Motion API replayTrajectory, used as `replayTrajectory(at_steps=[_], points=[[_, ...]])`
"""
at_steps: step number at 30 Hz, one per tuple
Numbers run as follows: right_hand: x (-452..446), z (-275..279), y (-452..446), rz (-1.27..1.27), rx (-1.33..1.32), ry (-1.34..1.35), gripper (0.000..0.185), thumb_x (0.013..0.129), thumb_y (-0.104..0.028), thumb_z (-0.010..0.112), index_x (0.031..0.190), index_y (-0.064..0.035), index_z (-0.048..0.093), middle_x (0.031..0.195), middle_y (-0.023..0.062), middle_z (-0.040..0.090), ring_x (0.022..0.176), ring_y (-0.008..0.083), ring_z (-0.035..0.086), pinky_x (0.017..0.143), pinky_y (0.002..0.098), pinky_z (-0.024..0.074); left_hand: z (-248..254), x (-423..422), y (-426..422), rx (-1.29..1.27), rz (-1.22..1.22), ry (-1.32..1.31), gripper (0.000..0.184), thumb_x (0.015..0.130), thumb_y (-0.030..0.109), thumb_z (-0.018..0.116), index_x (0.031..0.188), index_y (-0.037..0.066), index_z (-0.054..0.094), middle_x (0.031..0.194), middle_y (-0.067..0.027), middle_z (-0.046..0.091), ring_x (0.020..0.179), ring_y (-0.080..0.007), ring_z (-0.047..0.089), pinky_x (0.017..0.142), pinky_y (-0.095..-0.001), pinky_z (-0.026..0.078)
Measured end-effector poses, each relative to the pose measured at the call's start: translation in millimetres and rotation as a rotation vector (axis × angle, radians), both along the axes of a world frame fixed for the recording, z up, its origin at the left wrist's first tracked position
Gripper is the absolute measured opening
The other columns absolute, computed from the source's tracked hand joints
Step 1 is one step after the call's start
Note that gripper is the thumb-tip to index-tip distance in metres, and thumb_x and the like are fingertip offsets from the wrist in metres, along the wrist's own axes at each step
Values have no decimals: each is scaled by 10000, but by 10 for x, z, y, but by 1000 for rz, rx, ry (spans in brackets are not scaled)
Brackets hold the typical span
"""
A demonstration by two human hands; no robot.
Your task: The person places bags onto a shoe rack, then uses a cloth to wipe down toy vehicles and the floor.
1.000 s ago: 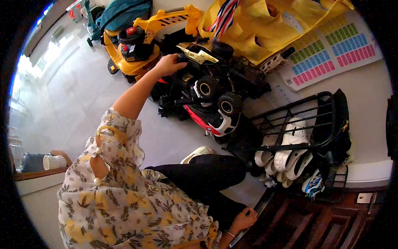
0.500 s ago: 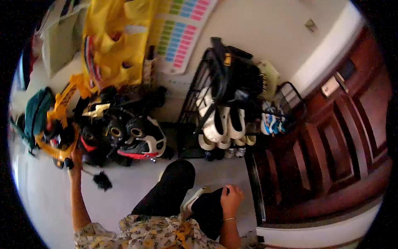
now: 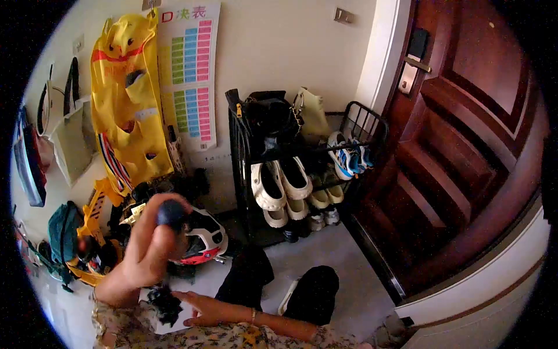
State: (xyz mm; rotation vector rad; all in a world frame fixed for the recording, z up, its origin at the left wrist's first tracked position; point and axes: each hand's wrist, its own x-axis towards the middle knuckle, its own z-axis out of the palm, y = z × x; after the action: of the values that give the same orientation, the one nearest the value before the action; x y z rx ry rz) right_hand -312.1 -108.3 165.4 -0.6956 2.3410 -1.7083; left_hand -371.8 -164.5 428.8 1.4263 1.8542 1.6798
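Note:
My left hand [image 3: 145, 247] is raised at the middle left, closed around what looks like a brush. Its dark blue round end [image 3: 171, 214] sticks up out of the fist. Below the hand hangs the shaggy black head [image 3: 165, 305] of the brush; the stretch between is blurred. Just right of this head, my right hand [image 3: 203, 308] lies low with its fingers extended toward it. Whether the fingertips touch the head I cannot tell.
A black shoe rack [image 3: 247, 192] with white clogs [image 3: 267, 186] and blue sneakers [image 3: 346, 154] stands ahead. At left are a yellow toy excavator [image 3: 96, 215] and a red-white toy vehicle [image 3: 203, 238]. A brown door [image 3: 447, 151] closes the right side. Yellow hanging pockets [image 3: 125, 99] are on the wall.
My left hand has come up and toward me from beside the toy excavator, bringing the brush along. My right hand has moved left from my knee to the brush head. The view has turned upward.

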Motion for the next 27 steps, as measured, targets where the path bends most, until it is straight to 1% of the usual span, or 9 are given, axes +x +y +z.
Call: replayTrajectory(at_steps=[3, 5, 8, 14, 16, 18, 20, 22, 27], points=[[76, 340, -5, -235, -158, 49, 774, 883, -405, 586, 1447, -87, 161, 1275, 250, 399, 735, 226, 595, 651, 324, 510, 110, 113, 349, -23, -176, -20, 334, 952, 249, 440, 1217, 48, 402, 847, 6, 450, 701, -56, 411, 622, -198, 373], [-33, 294, 70, -244, -342, -245, 698, 903, -421, 551, 1394, -54, 217, 1036, 197, 559, 638, 191, 586, 558, 291, 495, 70, 128, 539, -54, -274, -4, 399, 952, 300, 475, 1241, 37, 391, 873, 1, 452, 737, -70, 422, 656, -209, 387], [45, 493, 49, -394, -355, -134, 542, 924, -384, 529, 1290, -23, 356, 749, 109, 593, 533, 153, 555, 478, 265, 452, -38, 206, 728, -83, -419, 29, 404, 970, 303, 453, 1258, 29, 379, 853, -7, 457, 758, -79, 430, 677, -219, 393], [43, 554, 45, -370, -391, -143, 410, 957, -316, 480, 1216, 1, 506, 625, 40, 510, 481, 132, 510, 461, 292, 418, -133, 225, 975, -241, -589, -238, 455, 967, 286, 470, 1315, 27, 335, 856, -31, 483, 758, -97, 453, 695, -235, 412], [75, 542, 56, -359, -374, -188, 428, 959, -299, 482, 1272, -9, 474, 630, 30, 488, 479, 129, 495, 467, 284, 423, -192, 237, 1020, -128, -491, 146, 537, 962, 275, 484, 1381, 20, 267, 899, -73, 520, 789, -143, 488, 754, -266, 440], [139, 609, 117, -464, -475, -227, 370, 957, -286, 489, 1207, -14, 514, 611, 21, 486, 469, 128, 486, 458, 285, 421, -155, 145, 869, -241, -517, 144, 658, 920, 291, 557, 1416, 20, 219, 1056, -163, 539, 925, -246, 540, 866, -328, 439], [133, 319, 293, -558, -560, -165, 310, 956, -287, 493, 1107, -20, 538, 593, 15, 476, 457, 127, 476, 448, 283, 414, -226, -37, 648, -216, -365, 702, 731, 842, 343, 648, 1388, 14, 290, 1205, -221, 482, 1062, -336, 515, 929, -380, 416], [144, 319, 477, -651, -656, -85, 276, 955, -288, 497, 1007, -25, 562, 575, 8, 465, 446, 125, 467, 438, 280, 407, -213, -214, 377, -342, -298, 856, 784, 746, 395, 726, 1339, 15, 381, 1308, -251, 397, 1165, -390, 445, 969, -405, 387], [447, 919, 1103, -1073, -880, -13, 284, 958, -242, 481, 736, -66, 473, 540, -10, 420, 409, 106, 414, 400, 246, 351, -274, -434, -166, -641, -129, 834, 787, 662, 399, 783, 1268, 17, 457, 1225, -210, 491, 1096, -386, 499, 941, -426, 410]])
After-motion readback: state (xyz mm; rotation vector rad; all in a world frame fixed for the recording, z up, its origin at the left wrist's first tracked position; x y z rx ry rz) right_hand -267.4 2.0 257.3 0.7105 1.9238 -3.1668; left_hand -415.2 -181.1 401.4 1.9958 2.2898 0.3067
